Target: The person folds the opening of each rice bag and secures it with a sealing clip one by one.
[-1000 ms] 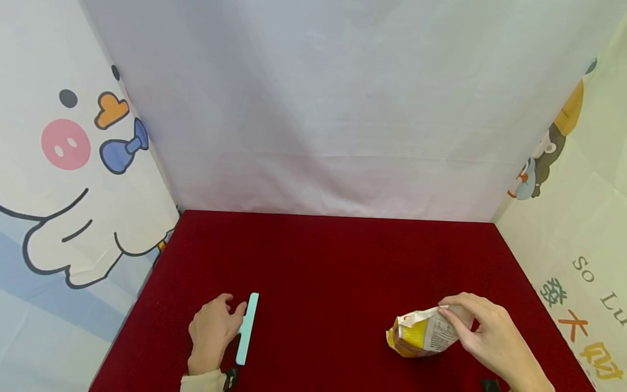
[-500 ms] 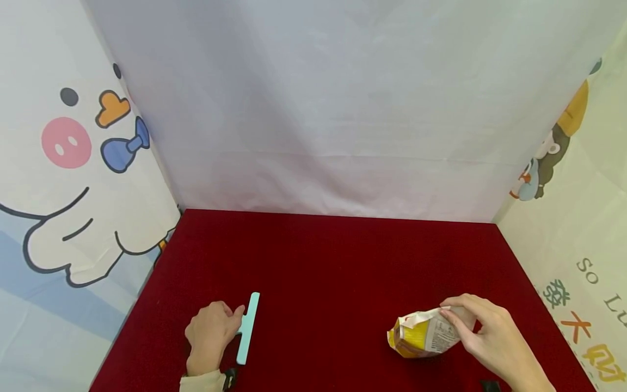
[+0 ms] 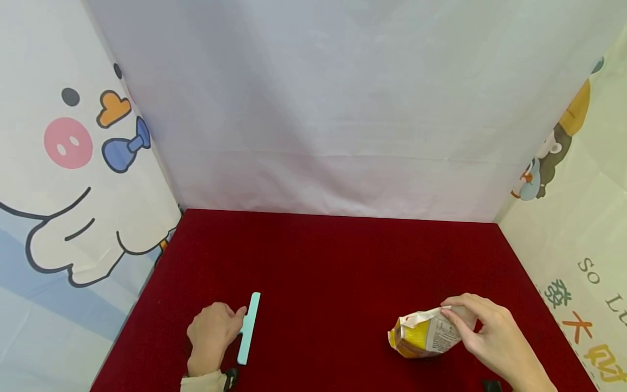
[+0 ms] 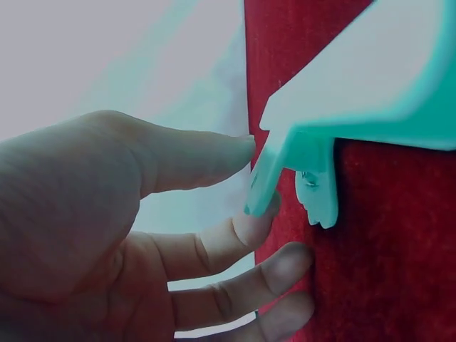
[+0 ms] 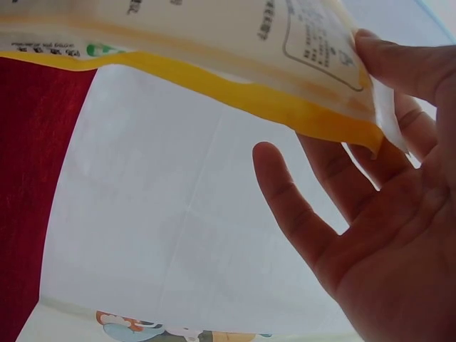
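A mint-green bag clip [image 3: 249,328] with a long straight bar lies at the left of the red table. My left hand [image 3: 213,332] is at its side, thumb and index finger at one of its short lever tabs [image 4: 268,171] in a pinch. The other left fingers stay loosely bent below. On the right, a yellow and white snack bag [image 3: 422,336] lies on its side. My right hand [image 3: 490,332] pinches its upper right edge between thumb and fingers. In the right wrist view the bag's printed face [image 5: 214,43] shows, with the little finger extended away from it.
The red tabletop [image 3: 323,272] stretches between the two hands and back to a pale cloth wall [image 3: 333,109]. Printed cartoon cloths hang on the left [image 3: 59,207] and right [image 3: 583,218] sides.
My left fingers have drawn in from a more spread pose, the thumb now at the bag clip. The right hand and snack bag look still; the view has shifted slightly.
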Demonstrator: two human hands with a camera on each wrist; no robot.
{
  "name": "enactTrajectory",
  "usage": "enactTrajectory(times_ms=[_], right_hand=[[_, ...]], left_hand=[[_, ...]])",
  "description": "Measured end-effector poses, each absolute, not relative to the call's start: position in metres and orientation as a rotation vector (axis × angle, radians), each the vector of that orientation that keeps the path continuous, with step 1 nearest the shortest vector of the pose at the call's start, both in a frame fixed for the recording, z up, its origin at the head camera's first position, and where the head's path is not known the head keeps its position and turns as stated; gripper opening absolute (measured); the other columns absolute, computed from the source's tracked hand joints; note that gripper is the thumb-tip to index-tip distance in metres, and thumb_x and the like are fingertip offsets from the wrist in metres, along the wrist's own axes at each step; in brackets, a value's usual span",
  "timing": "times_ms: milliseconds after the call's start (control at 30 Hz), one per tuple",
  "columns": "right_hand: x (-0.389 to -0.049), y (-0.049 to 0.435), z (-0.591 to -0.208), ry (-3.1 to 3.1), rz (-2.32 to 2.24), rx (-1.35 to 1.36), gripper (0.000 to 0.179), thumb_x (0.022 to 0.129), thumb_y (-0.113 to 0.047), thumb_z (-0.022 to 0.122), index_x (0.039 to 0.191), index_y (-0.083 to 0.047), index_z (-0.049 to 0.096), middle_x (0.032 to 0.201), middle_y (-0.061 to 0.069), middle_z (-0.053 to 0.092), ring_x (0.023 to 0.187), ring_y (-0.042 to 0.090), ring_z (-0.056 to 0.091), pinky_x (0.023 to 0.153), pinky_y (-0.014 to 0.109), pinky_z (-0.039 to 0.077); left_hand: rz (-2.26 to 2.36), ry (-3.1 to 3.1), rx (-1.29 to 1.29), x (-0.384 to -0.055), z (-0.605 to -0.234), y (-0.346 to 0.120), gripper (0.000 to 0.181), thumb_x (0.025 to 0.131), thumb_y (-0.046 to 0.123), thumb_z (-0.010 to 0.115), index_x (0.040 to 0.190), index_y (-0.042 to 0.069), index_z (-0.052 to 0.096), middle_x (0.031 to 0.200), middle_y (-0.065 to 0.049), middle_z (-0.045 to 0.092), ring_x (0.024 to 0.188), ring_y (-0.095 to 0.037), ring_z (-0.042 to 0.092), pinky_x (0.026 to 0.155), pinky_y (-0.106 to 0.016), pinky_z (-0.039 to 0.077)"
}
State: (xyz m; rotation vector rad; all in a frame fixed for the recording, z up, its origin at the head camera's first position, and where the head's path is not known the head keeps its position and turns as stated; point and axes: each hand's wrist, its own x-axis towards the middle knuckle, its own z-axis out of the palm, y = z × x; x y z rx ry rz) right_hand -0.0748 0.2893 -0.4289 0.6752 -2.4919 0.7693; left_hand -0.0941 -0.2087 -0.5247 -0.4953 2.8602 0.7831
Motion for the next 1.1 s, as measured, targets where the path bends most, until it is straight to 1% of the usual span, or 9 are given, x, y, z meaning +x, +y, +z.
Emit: enactTrajectory(times_ms=[133,267,567,667,767,833,900,1033,1100], right_hand=[[-0.0748,0.2897,-0.4294,-2.478,0.783,0.686,0.045,0.072,0.011,0.089,0.099,-0.023,0.077,0.093,-0.014,0.074,0.086,-0.004,0.067,0.08,0.004,0.049],[-0.0749,0.2899,-0.4294,-2.473,0.786,0.694,0.045,0.072,0.011,0.089,0.099,-0.022,0.077,0.093,-0.014,0.075,0.086,-0.004,0.067,0.081,0.003,0.05],[-0.0755,0.2894,-0.4276,-2.501,0.779,0.675,0.044,0.073,0.01,0.089,0.1,-0.023,0.077,0.095,-0.014,0.075,0.087,-0.003,0.068,0.082,0.003,0.049],[-0.0753,0.2894,-0.427,-2.506,0.777,0.671,0.044,0.073,0.01,0.089,0.1,-0.024,0.077,0.095,-0.014,0.075,0.087,-0.003,0.068,0.082,0.003,0.05],[-0.0751,0.2893,-0.4265,-2.507,0.776,0.668,0.044,0.073,0.009,0.089,0.1,-0.024,0.077,0.095,-0.014,0.075,0.087,-0.003,0.068,0.082,0.003,0.05],[-0.0748,0.2892,-0.4262,-2.504,0.775,0.667,0.044,0.073,0.009,0.089,0.1,-0.024,0.077,0.094,-0.014,0.075,0.087,-0.003,0.068,0.082,0.003,0.049],[-0.0746,0.2891,-0.426,-2.5,0.776,0.669,0.044,0.073,0.01,0.089,0.1,-0.024,0.077,0.094,-0.014,0.075,0.087,-0.003,0.068,0.082,0.003,0.049],[-0.0744,0.2889,-0.4254,-2.495,0.772,0.674,0.044,0.073,0.01,0.089,0.099,-0.024,0.077,0.094,-0.014,0.075,0.087,-0.003,0.068,0.081,0.004,0.049],[-0.0744,0.2889,-0.4249,-2.495,0.769,0.675,0.044,0.073,0.01,0.089,0.099,-0.024,0.077,0.094,-0.014,0.075,0.086,-0.003,0.068,0.081,0.004,0.049]], left_hand=[[0.804,2.874,-0.448,-0.0935,-0.5234,-0.2081,0.038,0.101,0.043,0.064,0.077,0.015,0.077,0.064,-0.001,0.062,0.058,-0.02,0.054,0.05,-0.034,0.042],[0.819,2.89,-0.388,-0.0924,-0.5218,-0.2064,0.034,0.101,0.041,0.066,0.086,0.013,0.078,0.067,0.0,0.065,0.057,-0.019,0.054,0.05,-0.033,0.042],[0.802,2.926,-0.3,-0.0913,-0.5175,-0.2029,0.03,0.101,0.039,0.068,0.087,0.013,0.073,0.066,0.0,0.062,0.055,-0.019,0.052,0.05,-0.032,0.041],[0.805,2.948,-0.265,-0.091,-0.517,-0.202,0.029,0.101,0.037,0.069,0.098,0.009,0.075,0.067,0.001,0.063,0.053,-0.018,0.05,0.049,-0.032,0.04],[0.807,2.968,-0.216,-0.0908,-0.5166,-0.201,0.034,0.1,0.036,0.07,0.111,0.004,0.075,0.072,0.001,0.067,0.051,-0.016,0.049,0.048,-0.031,0.04],[0.8,2.961,-0.2,-0.0906,-0.5164,-0.2008,0.037,0.1,0.037,0.07,0.115,0.003,0.076,0.07,0.0,0.067,0.051,-0.016,0.048,0.047,-0.031,0.039],[0.791,2.934,-0.187,-0.0902,-0.5161,-0.2011,0.039,0.1,0.038,0.07,0.114,0.003,0.077,0.07,0.0,0.066,0.052,-0.016,0.049,0.048,-0.031,0.04],[0.775,2.88,-0.181,-0.0889,-0.5162,-0.2034,0.039,0.099,0.041,0.071,0.107,0.004,0.08,0.07,-0.001,0.068,0.055,-0.016,0.054,0.048,-0.032,0.043],[0.796,2.858,-0.179,-0.0874,-0.5156,-0.2045,0.039,0.098,0.041,0.072,0.105,0.004,0.081,0.069,0.0,0.068,0.055,-0.016,0.054,0.048,-0.031,0.043]])
